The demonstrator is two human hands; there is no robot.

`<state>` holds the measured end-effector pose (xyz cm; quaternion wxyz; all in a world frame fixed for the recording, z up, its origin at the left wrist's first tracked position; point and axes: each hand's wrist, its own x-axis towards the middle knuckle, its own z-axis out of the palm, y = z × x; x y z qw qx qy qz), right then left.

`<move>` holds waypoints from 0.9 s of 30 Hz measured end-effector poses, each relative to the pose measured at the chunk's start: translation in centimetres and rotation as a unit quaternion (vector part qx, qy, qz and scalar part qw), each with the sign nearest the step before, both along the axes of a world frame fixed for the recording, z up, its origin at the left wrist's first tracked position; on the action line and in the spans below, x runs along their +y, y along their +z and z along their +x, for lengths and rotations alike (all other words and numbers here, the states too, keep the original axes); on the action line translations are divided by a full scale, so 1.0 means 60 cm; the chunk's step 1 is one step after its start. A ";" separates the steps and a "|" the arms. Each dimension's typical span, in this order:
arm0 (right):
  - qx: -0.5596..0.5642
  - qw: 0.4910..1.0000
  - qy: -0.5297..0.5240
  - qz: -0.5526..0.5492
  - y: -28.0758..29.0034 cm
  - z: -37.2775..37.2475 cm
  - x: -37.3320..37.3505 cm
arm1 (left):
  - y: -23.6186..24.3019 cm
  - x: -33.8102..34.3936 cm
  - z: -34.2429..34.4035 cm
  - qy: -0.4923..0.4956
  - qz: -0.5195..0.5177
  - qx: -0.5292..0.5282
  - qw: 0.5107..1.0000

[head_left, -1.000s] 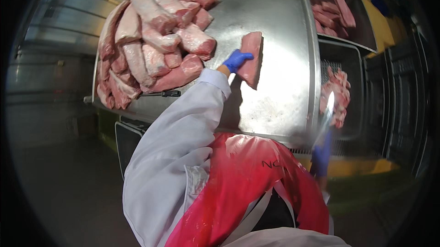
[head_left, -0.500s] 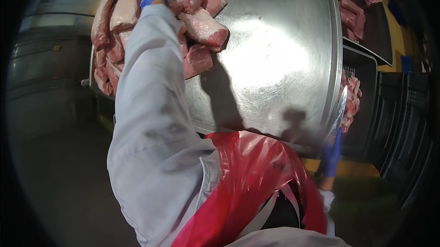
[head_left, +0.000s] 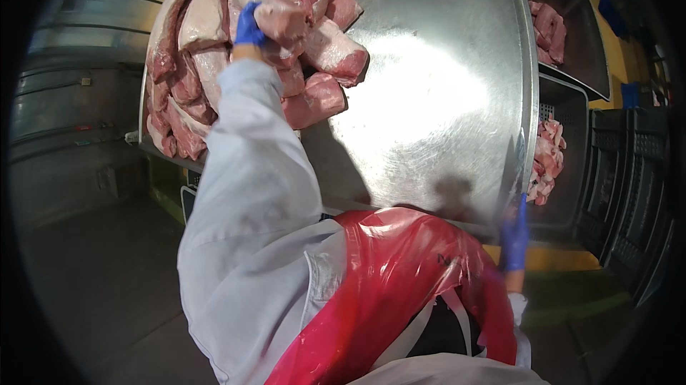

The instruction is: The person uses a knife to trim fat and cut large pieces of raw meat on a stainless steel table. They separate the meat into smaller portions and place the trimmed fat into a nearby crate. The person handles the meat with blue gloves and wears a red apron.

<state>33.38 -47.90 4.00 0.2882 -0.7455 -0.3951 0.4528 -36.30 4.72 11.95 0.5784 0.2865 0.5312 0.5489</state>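
Observation:
My left hand (head_left: 248, 25), in a blue glove, is closed on the near end of a long pork loin (head_left: 280, 22) at the top of a meat pile. Several more pale, fat-covered pork loins (head_left: 334, 50) lie heaped around it on the steel table (head_left: 443, 120). At the table's right edge, my right hand (head_left: 513, 240), gloved in blue as well, grips a knife (head_left: 517, 167). Its blade points away from me and is blurred; the fingers hide the handle.
Right of the table, a dark bin (head_left: 572, 199) holds meat trimmings (head_left: 549, 158). Beyond it, a tray (head_left: 582, 42) contains pieces of meat (head_left: 548, 31). Black crates (head_left: 620, 192) stand farther right. The table's raised rim (head_left: 530, 49) runs along its right side.
My left hand has come nearer to me with the loin's end, which now shows its cut face. The knife in my right hand has swung slightly left, over the table's edge.

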 end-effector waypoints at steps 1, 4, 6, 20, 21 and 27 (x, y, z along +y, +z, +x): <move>-0.001 0.999 -0.022 -0.026 0.011 -0.003 -0.005 | 0.002 -0.029 0.063 0.029 0.019 -0.038 0.999; 0.017 0.996 -0.064 -0.067 0.041 -0.020 -0.016 | -0.014 -0.213 0.271 0.023 0.051 -0.247 0.968; 0.028 0.994 -0.089 -0.059 0.048 -0.024 -0.020 | -0.038 -0.315 0.416 0.004 -0.014 -0.171 0.985; 0.063 0.992 -0.097 0.046 0.011 0.064 -0.103 | -0.082 -0.393 0.630 -0.468 -0.017 0.754 0.460; 0.060 0.990 -0.115 0.058 0.011 0.067 -0.110 | -0.035 -0.400 0.661 -0.527 -0.122 0.722 0.432; 0.068 0.983 -0.140 0.095 0.005 0.079 -0.114 | -0.128 -0.395 0.901 -0.392 0.241 0.755 0.467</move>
